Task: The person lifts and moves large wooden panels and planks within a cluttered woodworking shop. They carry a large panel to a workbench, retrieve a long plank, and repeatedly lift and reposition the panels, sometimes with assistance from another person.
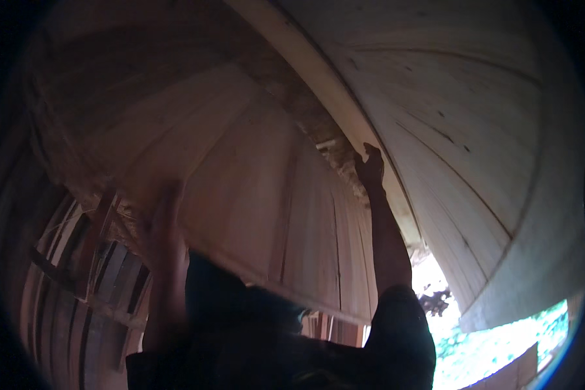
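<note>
Brown wooden panel, broad (260, 195): one, tilted, between the person's two forearms; visibly seamed. Pale wooden strip (315, 65): one, slanting above the panel. Right hand (371, 170): raised, thumb and fingers slightly parted against the strip; firmness of grip not determinable. Left hand (167, 211): blurred, at the panel's left side; cannot tell whether it grips. Step in hand, as judged: positioning or steadying the panel. Next move, as judged, calls for even support from both sides. Pale wooden sheet, large, streaked (461, 130): right of the strip. Narrow boards (114, 273): several, lower left. Containers: none discernible; contents unrecorded.
</note>
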Demonstrator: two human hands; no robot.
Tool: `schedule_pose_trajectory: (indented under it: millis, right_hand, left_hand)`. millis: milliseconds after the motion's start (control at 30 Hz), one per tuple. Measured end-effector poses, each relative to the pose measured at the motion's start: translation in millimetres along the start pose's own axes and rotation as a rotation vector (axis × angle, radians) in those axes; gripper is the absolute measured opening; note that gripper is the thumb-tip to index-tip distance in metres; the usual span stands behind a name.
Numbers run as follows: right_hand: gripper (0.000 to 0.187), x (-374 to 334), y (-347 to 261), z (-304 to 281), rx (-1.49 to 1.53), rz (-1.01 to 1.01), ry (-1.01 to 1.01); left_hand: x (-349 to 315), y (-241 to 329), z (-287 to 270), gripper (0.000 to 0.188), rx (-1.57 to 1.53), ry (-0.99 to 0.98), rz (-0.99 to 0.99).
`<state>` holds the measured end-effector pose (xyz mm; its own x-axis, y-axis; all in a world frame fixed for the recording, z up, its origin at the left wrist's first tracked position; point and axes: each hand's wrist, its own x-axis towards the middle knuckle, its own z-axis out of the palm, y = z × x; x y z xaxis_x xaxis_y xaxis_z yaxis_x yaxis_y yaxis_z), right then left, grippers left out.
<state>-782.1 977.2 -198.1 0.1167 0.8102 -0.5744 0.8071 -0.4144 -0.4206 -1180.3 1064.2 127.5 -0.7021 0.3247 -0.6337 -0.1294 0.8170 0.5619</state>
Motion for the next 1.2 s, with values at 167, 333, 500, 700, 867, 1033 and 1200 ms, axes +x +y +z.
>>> schedule_pose_trajectory:
  millis: [167, 333, 500, 700, 867, 1033, 1200]
  right_hand:
    - [0.088, 101.0, 24.2, 73.7, -0.355, 0.013, 0.021]
    - [0.082, 107.5, 3.1, 94.6, -0.320, 0.178, 0.085]
    - [0.065, 40.6, 27.4, 146.6, -0.408, 0.149, 0.079]
    - [0.041, 31.6, 8.0, 126.1, -0.237, 0.278, 0.003]
    - [0.070, 44.5, -5.9, 128.8, -0.204, -0.151, -0.103]
    - [0.091, 45.6, -72.9, 178.0, -0.360, 0.040, -0.050]
    - [0.100, 58.7, -47.4, 196.1, -0.546, 0.087, -0.034]
  left_hand:
    - [-4.8, 2.4, 4.5, 0.077, 0.034, 0.147, -0.074]
    - [-0.8, -14.5, -3.8, 0.077, -0.026, 0.186, -0.091]
    - [3.0, -25.3, -22.6, 0.077, -0.005, 0.137, -0.105]
    - [7.9, -32.0, -31.8, 0.076, 0.043, 0.084, -0.012]
    - [1.1, -32.2, -22.0, 0.066, 0.015, 0.153, -0.067]
    - [5.5, -39.8, -38.8, 0.070, 0.023, 0.089, -0.105]
    - [0.1, -36.6, -27.6, 0.056, 0.059, 0.159, -0.070]
